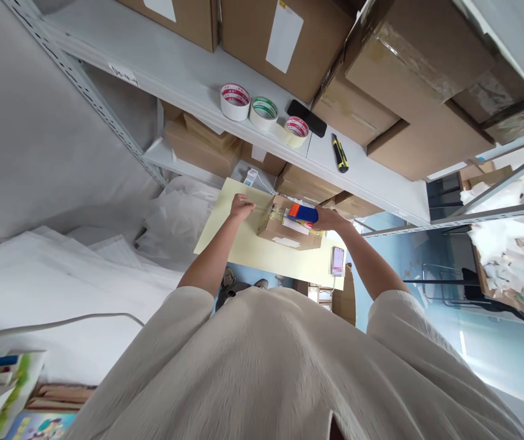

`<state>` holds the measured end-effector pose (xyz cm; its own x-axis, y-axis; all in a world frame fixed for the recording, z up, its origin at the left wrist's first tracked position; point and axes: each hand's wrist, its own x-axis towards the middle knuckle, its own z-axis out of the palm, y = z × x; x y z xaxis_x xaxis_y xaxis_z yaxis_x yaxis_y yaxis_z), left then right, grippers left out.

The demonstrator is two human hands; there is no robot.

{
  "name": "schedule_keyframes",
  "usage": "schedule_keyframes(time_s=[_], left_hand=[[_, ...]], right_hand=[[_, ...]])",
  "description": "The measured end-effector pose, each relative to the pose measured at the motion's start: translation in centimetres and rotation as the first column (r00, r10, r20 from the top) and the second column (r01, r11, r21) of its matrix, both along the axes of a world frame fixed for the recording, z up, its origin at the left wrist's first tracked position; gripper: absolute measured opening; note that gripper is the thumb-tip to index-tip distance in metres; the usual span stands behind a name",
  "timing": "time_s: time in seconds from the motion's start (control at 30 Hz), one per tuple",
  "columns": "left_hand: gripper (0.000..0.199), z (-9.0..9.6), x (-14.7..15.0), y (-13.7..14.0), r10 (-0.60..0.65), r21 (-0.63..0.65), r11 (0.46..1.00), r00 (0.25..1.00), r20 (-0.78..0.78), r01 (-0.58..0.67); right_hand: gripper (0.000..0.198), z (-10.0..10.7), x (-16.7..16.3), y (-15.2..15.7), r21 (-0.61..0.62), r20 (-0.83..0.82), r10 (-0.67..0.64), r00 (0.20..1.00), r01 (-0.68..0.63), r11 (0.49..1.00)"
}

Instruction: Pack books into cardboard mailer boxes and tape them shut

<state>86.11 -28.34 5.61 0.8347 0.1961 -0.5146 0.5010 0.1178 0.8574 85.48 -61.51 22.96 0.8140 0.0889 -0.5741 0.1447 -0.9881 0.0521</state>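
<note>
One box is found on the pale yellow desk, lying before the person and between two hands. One dispenser, blue and orange, is gripped in the right hand, its fingers closed around the body, and is held over the top of the box. The fingers of the left hand are curled, just off the box's left end and above the desk; whether anything thin is pinched in them cannot be told. One white label is noted on the box's near side. One lit phone is placed near the desk's right end. On the shelf beyond, three tape rolls, one black object and one yellow-and-black knife are counted.
</note>
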Motion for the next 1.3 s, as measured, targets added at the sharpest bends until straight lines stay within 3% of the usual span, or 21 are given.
schedule_keyframes(time_s=[0.23, 0.4, 0.63, 0.77, 0.87, 0.93, 1.03, 1.17, 1.23, 1.3], left_hand=[[0.053, -2.9, 0.0, -0.9, 0.017, -0.067, 0.998, 0.999, -0.037, -0.020], [0.046, -4.1, -0.8, -3.5, -0.033, 0.002, 0.999, 0.995, -0.098, 0.034], [0.041, -4.2, -1.8, -6.3, -0.109, 0.147, 0.982, 0.989, -0.096, 0.122], [0.032, -4.3, -2.4, -5.8, -0.079, 0.207, 0.975, 0.996, -0.034, 0.084], [0.021, -4.7, -2.9, -5.5, -0.098, 0.128, 0.988, 0.990, 0.101, 0.084], [0.028, -4.9, -3.0, -5.4, -0.173, 0.068, 0.984, 0.973, 0.155, 0.164], [0.054, -4.8, -2.8, -5.2, -0.326, 0.092, 0.945, 0.930, 0.172, 0.314], [0.077, -3.1, -1.6, -5.7, -0.483, 0.340, 0.864, 0.804, 0.347, 0.372], [0.085, -1.8, -1.2, -6.6, -0.617, 0.478, 0.772, 0.673, 0.408, 0.418], [0.095, -0.7, -1.3, -7.6, -0.747, 0.604, 0.645, 0.554, 0.369, 0.468]], right_hand=[[0.064, 0.1, 0.0, 0.5, -0.069, -0.035, 0.023, 0.999, -0.025, 0.997], [0.068, -0.1, -0.3, 0.5, -0.084, -0.032, 0.014, 0.999, -0.017, 0.996], [0.069, -0.5, -0.6, 0.3, -0.088, -0.009, 0.007, 1.000, -0.008, 0.996], [0.064, -0.4, -0.8, 0.4, -0.097, -0.014, 0.002, 1.000, -0.003, 0.995], [0.061, -0.3, -0.9, 0.5, -0.100, -0.015, -0.005, 1.000, 0.003, 0.995], [0.061, -0.2, -1.0, 0.5, -0.098, -0.006, -0.005, 1.000, 0.005, 0.995], [0.062, 0.0, -1.2, 0.6, -0.080, -0.008, -0.015, 1.000, 0.014, 0.997], [0.063, 0.4, -1.4, 0.5, -0.057, -0.010, -0.026, 1.000, 0.025, 0.998], [0.063, 0.4, -1.4, 0.4, -0.041, -0.020, -0.030, 0.999, 0.029, 0.999], [0.063, 0.5, -1.3, 0.2, -0.022, -0.038, -0.031, 0.999, 0.030, 0.999]])
